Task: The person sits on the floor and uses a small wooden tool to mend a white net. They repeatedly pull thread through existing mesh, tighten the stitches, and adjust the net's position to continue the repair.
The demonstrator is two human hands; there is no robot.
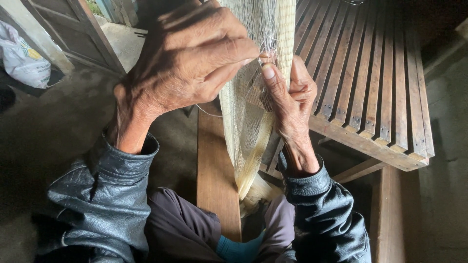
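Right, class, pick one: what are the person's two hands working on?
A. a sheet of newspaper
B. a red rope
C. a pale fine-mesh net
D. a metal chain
C: the left hand and right hand pinch a pale fine-mesh net hanging between them, beside a slatted wooden bench.

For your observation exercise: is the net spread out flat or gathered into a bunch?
Gathered. The net hangs as a narrow bundle, pinched between the left hand and right hand.
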